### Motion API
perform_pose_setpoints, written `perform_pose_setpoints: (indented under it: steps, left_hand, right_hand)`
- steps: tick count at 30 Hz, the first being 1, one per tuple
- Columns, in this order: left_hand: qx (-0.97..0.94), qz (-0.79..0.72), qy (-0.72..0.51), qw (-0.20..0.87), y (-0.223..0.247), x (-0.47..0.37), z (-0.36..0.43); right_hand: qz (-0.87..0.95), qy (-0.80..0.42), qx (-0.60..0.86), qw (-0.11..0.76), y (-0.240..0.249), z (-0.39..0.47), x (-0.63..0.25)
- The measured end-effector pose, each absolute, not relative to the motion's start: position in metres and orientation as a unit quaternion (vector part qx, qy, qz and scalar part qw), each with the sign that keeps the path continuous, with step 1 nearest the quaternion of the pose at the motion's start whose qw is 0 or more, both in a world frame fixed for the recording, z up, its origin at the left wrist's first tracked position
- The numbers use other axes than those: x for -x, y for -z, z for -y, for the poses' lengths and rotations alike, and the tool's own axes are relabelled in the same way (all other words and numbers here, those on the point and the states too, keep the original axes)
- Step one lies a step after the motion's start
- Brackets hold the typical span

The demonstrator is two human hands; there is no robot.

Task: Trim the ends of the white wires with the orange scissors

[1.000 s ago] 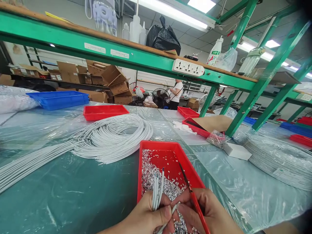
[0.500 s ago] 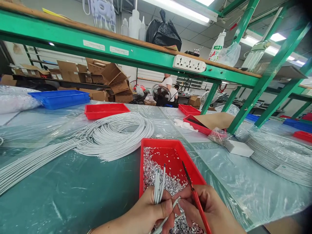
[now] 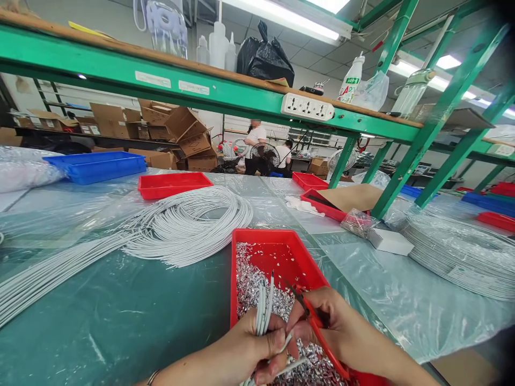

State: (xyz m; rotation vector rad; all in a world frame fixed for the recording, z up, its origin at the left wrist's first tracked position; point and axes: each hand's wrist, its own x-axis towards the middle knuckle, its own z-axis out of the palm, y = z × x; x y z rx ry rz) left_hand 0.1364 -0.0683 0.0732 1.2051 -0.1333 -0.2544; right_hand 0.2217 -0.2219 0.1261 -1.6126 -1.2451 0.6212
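Several white cables (image 3: 263,310) stand up out of my left hand (image 3: 257,343), which is closed around them; some tips show dark ends. My right hand (image 3: 322,324) is closed on red-handled scissors (image 3: 324,343), their dark blades pointing up and left. The fingertips of both hands meet at the end of one white cable (image 3: 288,340). What the right fingertips pinch there is partly hidden. Both hands are above a red tray (image 3: 308,254) strewn with shiny silver scraps (image 3: 251,279).
A large coil of white cable (image 3: 193,225) lies left of the tray, its straight ends running leftward. Behind are a red tray (image 3: 173,185) and a blue tray (image 3: 104,167). To the right lie a white box (image 3: 390,241) and another coil (image 3: 462,257). A green shelf frame (image 3: 225,99) spans above.
The scissors have tipped further left, and their blades now sit lower, near the cable tips. My hands stay together over the tray. In the background a person has shifted left.
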Motion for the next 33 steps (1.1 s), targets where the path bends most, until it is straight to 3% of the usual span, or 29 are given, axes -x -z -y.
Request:
perform_pose_setpoints:
  steps: [9, 16, 21, 24, 27, 33]
  left_hand:
    - [-0.732, 0.036, -0.025, 0.68, -0.069, -0.134, 0.071]
    - [-0.733, 0.027, -0.027, 0.679, -0.072, -0.135, 0.071]
    - [-0.8, 0.04, 0.027, 0.598, -0.082, -0.124, 0.06]
    - [-0.767, 0.029, 0.068, 0.638, -0.079, -0.115, 0.049]
    - [-0.702, 0.025, 0.031, 0.711, -0.068, -0.11, 0.042]
    - [-0.682, 0.119, -0.039, 0.72, -0.073, -0.1, 0.037]
  right_hand:
    - [0.444, -0.252, 0.682, 0.524, -0.114, 0.219, -0.226]
    - [0.394, -0.166, 0.735, 0.526, -0.112, 0.217, -0.235]
    - [0.378, -0.067, 0.807, 0.449, -0.098, 0.224, -0.252]
    - [0.388, -0.038, 0.822, 0.415, -0.093, 0.229, -0.257]
    - [0.389, -0.027, 0.832, 0.395, -0.091, 0.234, -0.261]
    - [0.388, -0.019, 0.825, 0.41, -0.086, 0.239, -0.27]
